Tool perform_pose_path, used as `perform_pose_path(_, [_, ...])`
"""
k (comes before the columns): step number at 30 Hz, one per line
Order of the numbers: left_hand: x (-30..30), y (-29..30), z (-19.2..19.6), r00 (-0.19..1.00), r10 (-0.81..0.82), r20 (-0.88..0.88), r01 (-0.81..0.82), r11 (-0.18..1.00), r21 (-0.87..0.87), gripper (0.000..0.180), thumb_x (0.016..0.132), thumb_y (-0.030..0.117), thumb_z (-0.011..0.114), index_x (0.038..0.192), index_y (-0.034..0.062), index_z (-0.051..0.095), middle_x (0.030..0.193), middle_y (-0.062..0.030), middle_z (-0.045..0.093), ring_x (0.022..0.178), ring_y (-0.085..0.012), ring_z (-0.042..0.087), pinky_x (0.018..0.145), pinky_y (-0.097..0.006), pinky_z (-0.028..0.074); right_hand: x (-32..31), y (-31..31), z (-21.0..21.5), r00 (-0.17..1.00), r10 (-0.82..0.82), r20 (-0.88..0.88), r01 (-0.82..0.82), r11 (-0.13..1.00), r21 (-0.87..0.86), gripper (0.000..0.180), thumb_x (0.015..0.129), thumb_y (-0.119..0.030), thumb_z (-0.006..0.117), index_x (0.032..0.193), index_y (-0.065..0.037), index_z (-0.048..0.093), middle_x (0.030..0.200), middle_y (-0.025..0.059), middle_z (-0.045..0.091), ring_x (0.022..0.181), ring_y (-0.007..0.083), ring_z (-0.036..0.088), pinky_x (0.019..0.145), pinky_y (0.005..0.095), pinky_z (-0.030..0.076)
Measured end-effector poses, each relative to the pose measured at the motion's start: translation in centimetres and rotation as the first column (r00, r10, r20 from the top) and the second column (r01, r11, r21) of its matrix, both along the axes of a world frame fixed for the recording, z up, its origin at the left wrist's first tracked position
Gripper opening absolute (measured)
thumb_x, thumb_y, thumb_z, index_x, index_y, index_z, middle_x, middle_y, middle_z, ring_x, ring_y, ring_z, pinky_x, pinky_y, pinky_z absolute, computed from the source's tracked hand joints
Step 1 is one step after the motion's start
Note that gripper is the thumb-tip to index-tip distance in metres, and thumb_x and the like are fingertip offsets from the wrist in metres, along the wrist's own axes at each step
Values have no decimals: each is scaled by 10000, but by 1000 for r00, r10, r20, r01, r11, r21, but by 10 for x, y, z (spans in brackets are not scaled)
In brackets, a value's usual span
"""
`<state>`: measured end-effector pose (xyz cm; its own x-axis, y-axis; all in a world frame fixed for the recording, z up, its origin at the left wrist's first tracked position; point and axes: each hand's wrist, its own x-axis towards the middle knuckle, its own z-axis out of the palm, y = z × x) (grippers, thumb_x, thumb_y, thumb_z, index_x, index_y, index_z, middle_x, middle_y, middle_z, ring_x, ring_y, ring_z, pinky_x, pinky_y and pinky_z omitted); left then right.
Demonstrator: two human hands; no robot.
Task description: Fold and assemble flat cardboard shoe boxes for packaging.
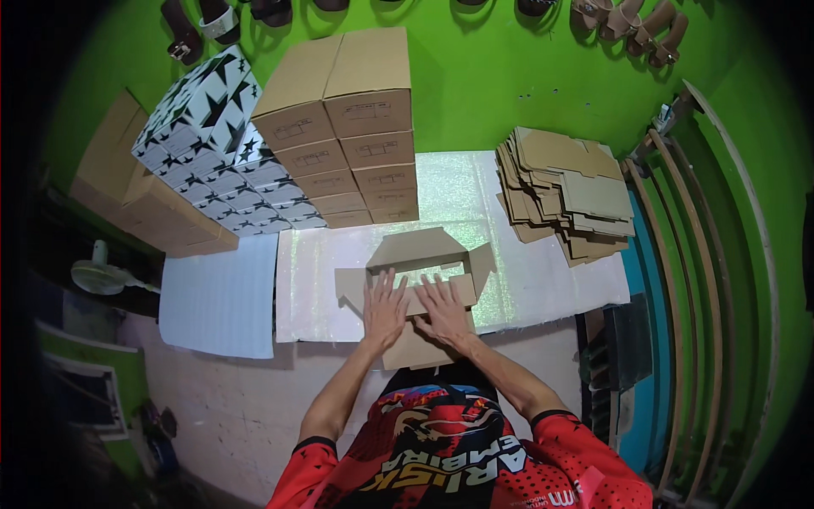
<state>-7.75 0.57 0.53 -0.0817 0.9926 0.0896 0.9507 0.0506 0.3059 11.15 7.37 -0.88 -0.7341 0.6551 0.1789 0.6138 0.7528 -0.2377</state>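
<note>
Two flat palms: my left hand (386, 307) and right hand (444, 311) press, fingers spread, gripping nothing, on a half-folded cardboard box blank (420, 288) lying on the glittery mat (526, 280), between stacked brown boxes (356, 136) and a pile of flat blanks (566, 191).

Both hands press flat on a half-folded brown cardboard box (420, 284) — left hand (385, 310) and right hand (445, 312) side by side, fingers spread. Behind it stand stacked brown boxes (343, 127) and star-patterned boxes (212, 136); a pile of flat cardboard blanks (564, 191) lies to the right.
</note>
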Motion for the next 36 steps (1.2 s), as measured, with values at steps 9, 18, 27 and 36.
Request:
perform_pose_path(9, [-12,-1,-11,999,6,-53,-6,1000,1,580,1101,370,430,1631,135,410,1715,-129,333,1602,-302,258,1303,-567,134,48,7,-18,998,-38,-43,38,999,-2,809,895,-247,680,1615,-39,377,1676,167,379,1569,404,307,1279,576,226])
perform_pose_path(18, [-11,3,-15,997,-2,-81,2,1000,-8,587,1109,370,405,1652,149,374,1742,-108,281,1614,-296,230,1309,-563,118,-8,-30,-8,999,32,32,-30,997,-78,764,957,-307,647,1625,-67,363,1718,130,320,1575,374,301,1283,579,209])
perform_pose_path(27, [5,-10,-4,957,-288,-26,285,956,-67,669,1090,475,463,1641,106,371,1707,-111,354,1595,-271,290,1309,-544,160,36,-6,-12,999,-47,-16,47,999,-5,648,1053,-373,581,1595,-53,428,1683,145,382,1559,352,338,1278,505,253])
perform_pose_path(36, [-44,-40,-18,948,-241,-208,230,970,-76,649,1096,373,465,1656,79,319,1725,-67,324,1607,-227,257,1319,-485,152,54,16,-13,997,48,55,-53,993,102,603,1072,-348,537,1597,-72,430,1685,107,391,1565,340,334,1282,512,242])
